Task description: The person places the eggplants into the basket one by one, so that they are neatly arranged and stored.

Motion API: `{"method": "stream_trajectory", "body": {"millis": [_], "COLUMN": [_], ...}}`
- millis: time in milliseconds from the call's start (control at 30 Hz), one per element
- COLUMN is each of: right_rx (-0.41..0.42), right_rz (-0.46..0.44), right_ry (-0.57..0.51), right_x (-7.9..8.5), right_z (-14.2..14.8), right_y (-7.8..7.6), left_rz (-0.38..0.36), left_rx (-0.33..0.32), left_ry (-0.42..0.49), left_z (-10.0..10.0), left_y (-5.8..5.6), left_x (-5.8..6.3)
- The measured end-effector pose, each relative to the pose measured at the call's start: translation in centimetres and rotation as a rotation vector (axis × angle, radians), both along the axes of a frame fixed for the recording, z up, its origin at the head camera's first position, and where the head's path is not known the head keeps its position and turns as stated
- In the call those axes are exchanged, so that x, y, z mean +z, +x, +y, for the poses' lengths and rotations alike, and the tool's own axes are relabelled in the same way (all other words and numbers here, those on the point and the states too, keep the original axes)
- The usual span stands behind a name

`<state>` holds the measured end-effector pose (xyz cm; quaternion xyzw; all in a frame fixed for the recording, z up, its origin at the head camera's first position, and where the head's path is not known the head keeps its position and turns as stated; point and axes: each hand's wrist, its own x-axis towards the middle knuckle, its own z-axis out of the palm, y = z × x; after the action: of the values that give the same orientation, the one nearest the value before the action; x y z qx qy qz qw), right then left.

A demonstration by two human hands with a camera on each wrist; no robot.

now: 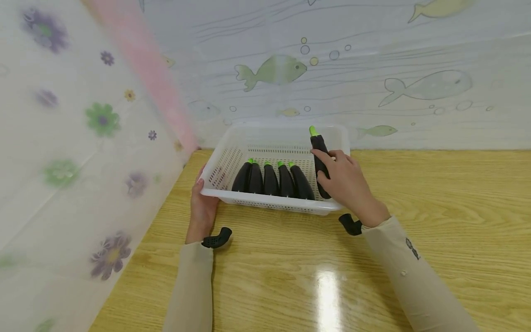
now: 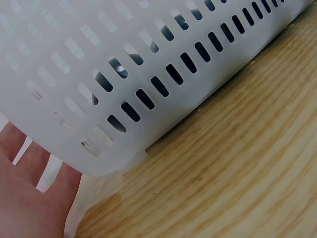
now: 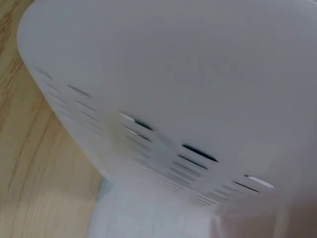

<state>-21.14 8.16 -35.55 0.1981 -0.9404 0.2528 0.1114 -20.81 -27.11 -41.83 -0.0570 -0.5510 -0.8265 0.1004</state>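
A white perforated plastic basket (image 1: pixel 274 200) sits on the table, with several dark eggplants (image 1: pixel 271 180) lying side by side in it, their green stem ends toward the back. My left hand (image 1: pixel 203 210) holds the basket's front left corner, thumb on the rim; in the left wrist view its fingers (image 2: pixel 34 158) lie against the outer wall. Over the right end of the basket, my right hand (image 1: pixel 346 177) grips another eggplant (image 1: pixel 319 152), its bright green stem end tilted up and back. The right wrist view mostly shows the basket's outer wall (image 3: pixel 148 64), which hides the held eggplant.
The wood-grain table (image 1: pixel 448 203) extends to the right and in front of the basket. Behind it stands a wall covering (image 1: pixel 352 92) printed with fish, close to the basket's back rim. A flower-patterned covering (image 1: pixel 74 161) borders the table's left edge.
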Motion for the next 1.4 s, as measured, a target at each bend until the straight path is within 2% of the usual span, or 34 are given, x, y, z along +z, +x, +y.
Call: {"method": "stream_trajectory", "body": {"millis": [267, 533, 700, 933, 1200, 1400], "right_rx": [0.002, 0.018, 0.017, 0.026, 0.047, 0.052], "right_rz": [-0.069, -0.044, -0.065, -0.079, -0.052, -0.024], "right_ry": [0.021, 0.230, 0.311, 0.354, 0.432, 0.453], "right_x": [-0.01, 0.08, 0.24, 0.43, 0.41, 0.31], "right_z": [-0.07, -0.32, -0.45, -0.63, -0.73, -0.66], "right_y": [-0.26, -0.26, -0.26, -0.37, -0.35, -0.34], "left_rz": [-0.012, -0.011, -0.022, -0.031, -0.039, -0.028], "left_rx": [0.005, 0.004, 0.002, 0.000, -0.002, -0.003], "left_ry": [-0.008, -0.002, -0.004, -0.012, -0.016, -0.010], "left_z": [-0.10, 0.00, 0.09, -0.04, -0.13, -0.02], "left_y": [-0.07, 0.01, 0.13, 0.05, 0.10, 0.06], "left_x": [0.00, -0.04, 0.03, 0.08, 0.04, 0.11]}}
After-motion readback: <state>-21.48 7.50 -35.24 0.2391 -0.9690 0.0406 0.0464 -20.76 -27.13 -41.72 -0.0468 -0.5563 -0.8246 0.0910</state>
